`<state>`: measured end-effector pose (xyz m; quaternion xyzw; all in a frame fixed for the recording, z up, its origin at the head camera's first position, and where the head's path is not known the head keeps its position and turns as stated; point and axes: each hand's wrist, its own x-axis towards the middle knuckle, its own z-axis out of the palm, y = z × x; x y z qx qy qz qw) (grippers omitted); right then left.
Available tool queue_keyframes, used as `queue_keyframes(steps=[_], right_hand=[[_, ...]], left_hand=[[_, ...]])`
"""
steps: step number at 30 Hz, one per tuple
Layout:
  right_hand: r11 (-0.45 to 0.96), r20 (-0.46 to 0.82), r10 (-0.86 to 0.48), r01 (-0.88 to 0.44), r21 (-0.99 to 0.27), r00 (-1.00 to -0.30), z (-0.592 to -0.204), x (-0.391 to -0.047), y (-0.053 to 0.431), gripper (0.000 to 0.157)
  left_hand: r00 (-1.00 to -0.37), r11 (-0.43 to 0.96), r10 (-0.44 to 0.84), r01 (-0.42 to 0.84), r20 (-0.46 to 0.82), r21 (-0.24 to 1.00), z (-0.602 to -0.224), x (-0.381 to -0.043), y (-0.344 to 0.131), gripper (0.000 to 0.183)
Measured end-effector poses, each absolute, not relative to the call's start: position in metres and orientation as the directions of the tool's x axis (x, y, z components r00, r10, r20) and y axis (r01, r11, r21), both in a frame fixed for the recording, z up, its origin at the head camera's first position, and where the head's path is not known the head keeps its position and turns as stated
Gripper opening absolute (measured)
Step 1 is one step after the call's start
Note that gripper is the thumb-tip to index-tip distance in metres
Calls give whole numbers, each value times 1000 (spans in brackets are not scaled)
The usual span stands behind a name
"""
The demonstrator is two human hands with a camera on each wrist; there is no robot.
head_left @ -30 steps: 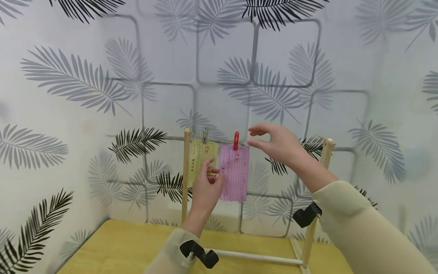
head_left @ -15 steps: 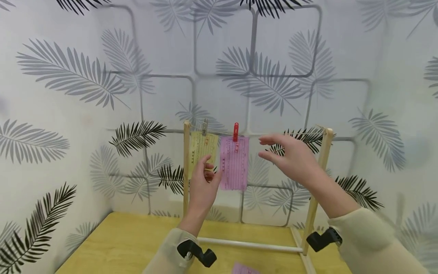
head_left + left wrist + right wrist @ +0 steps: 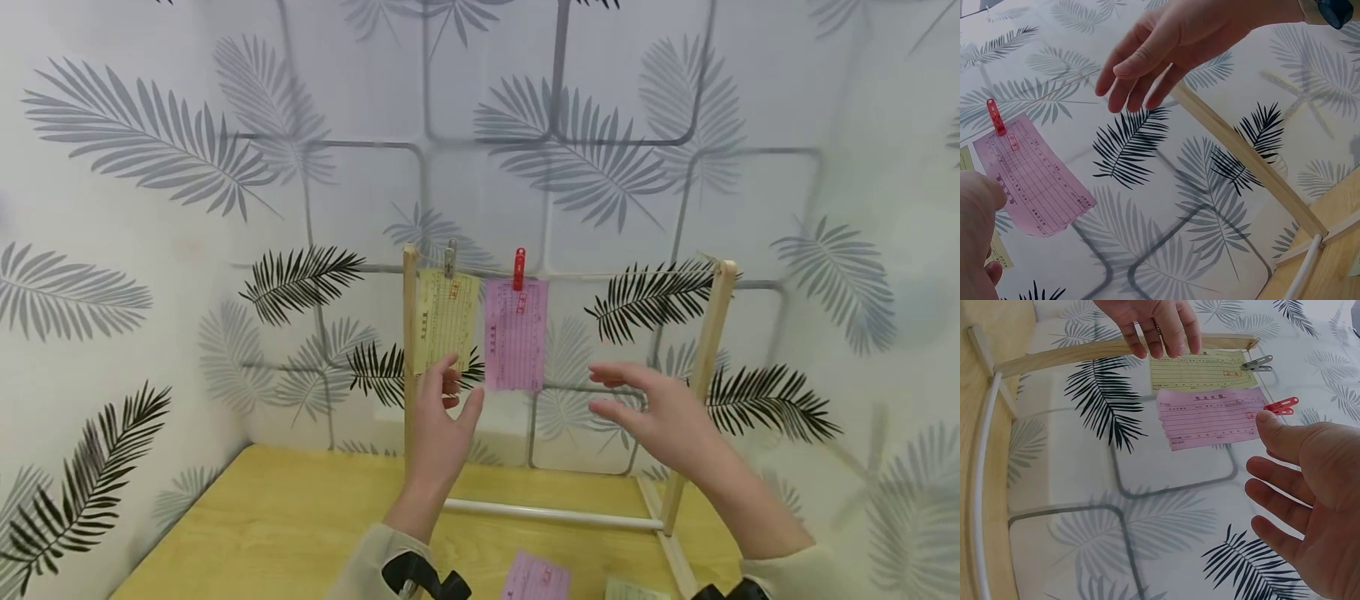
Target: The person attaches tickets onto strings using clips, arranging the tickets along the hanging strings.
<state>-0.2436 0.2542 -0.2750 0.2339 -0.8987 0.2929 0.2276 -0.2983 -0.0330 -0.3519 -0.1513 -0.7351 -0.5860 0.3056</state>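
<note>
A pink printed slip (image 3: 516, 342) hangs from a string, held by a red clothespin (image 3: 520, 268). To its left a yellow printed slip (image 3: 444, 321) hangs from a grey clip (image 3: 450, 259). My left hand (image 3: 442, 421) is raised just below the yellow slip, overlapping its lower edge in the head view, fingers loosely bent and holding nothing. To the right of the pink slip and lower than the string, my right hand (image 3: 660, 412) hovers with thumb and fingers apart. The right wrist view shows that hand's palm (image 3: 1335, 500) with nothing in it.
The string runs between two wooden posts, the left post (image 3: 409, 350) and the right post (image 3: 705, 358). A white rod (image 3: 555, 514) joins the frame low down. On the yellow table (image 3: 300, 517) lie another pink slip (image 3: 536, 577) and a yellow slip (image 3: 633, 591). A patterned wall stands behind.
My right hand has moved away from the string beside the pink slip, down and to the right. My left hand has dropped slightly. The view has tilted down, bringing slips on the table into sight.
</note>
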Motion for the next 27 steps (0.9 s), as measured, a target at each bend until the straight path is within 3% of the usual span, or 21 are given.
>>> queue_keyframes(steps=[18, 27], right_hand=[[724, 415, -211, -427, -542, -885, -384, -223, 275, 46], [690, 302, -191, -347, -635, -934, -420, -216, 288, 48]], left_hand=[[-839, 268, -74, 504, 539, 821, -417, -271, -29, 54], [-831, 318, -38, 516, 555, 795, -446, -269, -23, 54]])
